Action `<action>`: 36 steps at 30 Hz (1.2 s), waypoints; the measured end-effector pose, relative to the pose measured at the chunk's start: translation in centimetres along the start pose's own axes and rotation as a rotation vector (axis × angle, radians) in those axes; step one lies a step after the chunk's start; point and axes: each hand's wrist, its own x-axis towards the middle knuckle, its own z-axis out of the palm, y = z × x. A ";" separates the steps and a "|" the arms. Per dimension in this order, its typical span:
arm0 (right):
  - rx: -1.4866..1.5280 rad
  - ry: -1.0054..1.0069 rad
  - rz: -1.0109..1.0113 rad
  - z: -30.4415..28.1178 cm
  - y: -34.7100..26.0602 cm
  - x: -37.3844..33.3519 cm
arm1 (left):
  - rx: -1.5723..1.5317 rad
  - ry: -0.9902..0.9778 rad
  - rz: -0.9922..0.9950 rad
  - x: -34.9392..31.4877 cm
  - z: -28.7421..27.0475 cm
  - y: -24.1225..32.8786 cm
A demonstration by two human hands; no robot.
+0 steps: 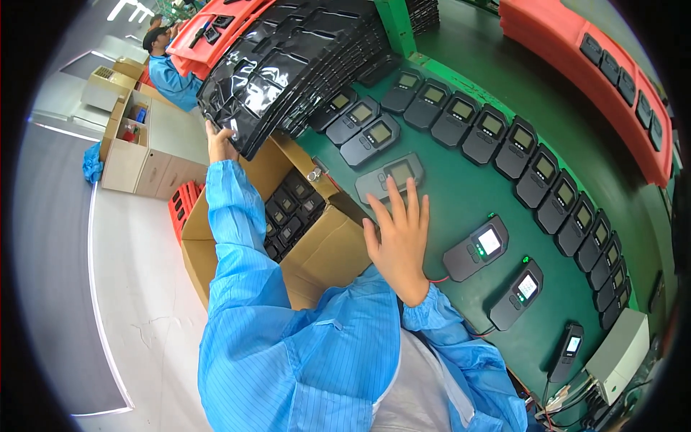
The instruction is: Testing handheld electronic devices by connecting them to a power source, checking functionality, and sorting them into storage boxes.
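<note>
My left hand (219, 144) reaches up and grips the lower corner of a black plastic tray (268, 85), the front one of a leaning stack of such trays. My right hand (399, 234) hovers flat with fingers spread over the green bench (446, 209), fingertips at a dark grey handheld device (389, 176) with a small screen. An open cardboard box (309, 230) holding several similar devices in a black tray sits below my left arm.
A long curved row of dark devices (518, 147) runs across the bench. Three devices with lit screens (476, 247) sit on wired stands at the right. Red trays (583, 65) lie at the far edge. Another person in blue (169, 72) works at the back left near a cabinet (144, 155).
</note>
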 end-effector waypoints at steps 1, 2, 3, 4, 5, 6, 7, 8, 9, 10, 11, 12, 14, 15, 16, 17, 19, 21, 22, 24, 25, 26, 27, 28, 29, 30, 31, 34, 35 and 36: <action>-0.009 0.000 0.004 0.0 0.2 0.0 | -0.010 0.060 -0.045 -0.3 1.2 0.1; -0.013 -0.002 0.004 0.0 0.2 0.0 | -0.017 0.124 -0.087 -0.4 1.5 0.2; -0.013 -0.005 0.001 0.0 0.1 0.0 | -0.018 0.129 -0.087 0.7 0.9 -0.1; -0.006 -0.003 -0.006 0.0 0.0 0.0 | -0.035 0.101 -0.169 3.5 -0.8 -0.3; -0.003 -0.001 -0.010 0.0 -0.2 0.0 | -0.054 0.072 -0.255 6.5 -2.2 -0.5; -0.009 0.004 -0.006 0.0 0.0 0.0 | -0.076 0.032 -0.349 9.5 -3.1 -1.8; -0.011 0.007 -0.005 0.0 0.1 0.0 | -0.078 0.028 -0.348 12.0 -4.0 -2.7; -0.004 0.006 -0.009 -0.1 -0.1 0.0 | 0.087 0.133 -0.325 14.5 -5.1 -3.2; 0.003 0.005 -0.014 -0.1 -0.2 -0.1 | 0.250 0.239 -0.300 16.3 -6.0 -3.2; 0.011 0.001 -0.019 0.0 -0.4 -0.1 | 0.414 0.348 -0.275 18.0 -7.1 -3.0; -0.009 0.001 -0.008 0.2 -0.1 -0.1 | 0.405 0.333 -0.289 19.4 -7.1 -4.7; -0.029 -0.003 0.003 0.5 0.2 -0.1 | 0.575 0.246 -0.232 20.1 -6.6 -6.5; -0.040 -0.010 0.002 0.8 0.4 0.0 | 0.914 0.088 -0.082 21.9 -7.4 -7.7; -0.032 -0.012 -0.005 0.9 0.2 0.2 | 0.917 0.098 -0.079 23.2 -8.0 -7.3; 0.009 -0.002 -0.029 0.2 -0.6 0.0 | 0.860 0.089 -0.035 25.4 -10.1 -4.5; 0.050 0.017 -0.053 -0.8 -1.3 -0.3 | 0.802 0.073 0.019 27.1 -11.3 -0.9; 0.009 0.019 -0.034 -1.0 -0.9 -0.2 | 0.698 -0.002 0.012 26.2 -7.8 -2.8; -0.080 -0.014 0.025 0.1 0.8 0.3 | 0.655 0.192 0.009 20.3 1.9 -10.0; -0.085 -0.025 0.021 0.4 0.7 0.3 | 0.649 0.327 0.037 17.6 3.4 -8.5; -0.069 -0.034 -0.001 0.7 0.1 0.1 | 0.681 0.364 0.081 16.3 2.1 -7.0; -0.052 -0.027 -0.011 0.6 -0.1 0.0 | 0.714 0.383 0.138 16.2 2.1 -5.8; -0.039 -0.022 -0.018 0.4 -0.3 -0.1 | 0.745 0.399 0.189 16.1 2.3 -5.0; -0.034 -0.019 -0.018 0.3 -0.3 -0.1 | 0.748 0.399 0.194 16.0 3.0 -4.3; -0.031 -0.014 -0.021 0.3 -0.4 -0.1 | 0.806 0.403 0.107 16.1 3.9 -4.0; -0.035 -0.009 -0.020 0.2 -0.2 -0.1 | 0.861 0.402 0.015 16.2 5.2 -4.1; -0.039 -0.007 -0.020 0.2 -0.1 -0.1 | 0.915 0.400 -0.079 16.0 6.0 -4.4; -0.043 -0.010 -0.017 0.2 -0.1 -0.2 | 0.914 0.397 -0.084 15.5 6.5 -4.8; -0.041 -0.007 -0.013 0.2 0.0 -0.1 | 1.039 0.445 -0.052 15.1 7.5 -5.4; -0.039 -0.003 -0.014 0.2 0.0 0.1 | 1.038 0.446 -0.047 14.9 7.1 -5.7; -0.033 -0.004 -0.022 0.2 -0.1 0.1 | 1.142 0.462 0.226 14.1 6.3 -6.2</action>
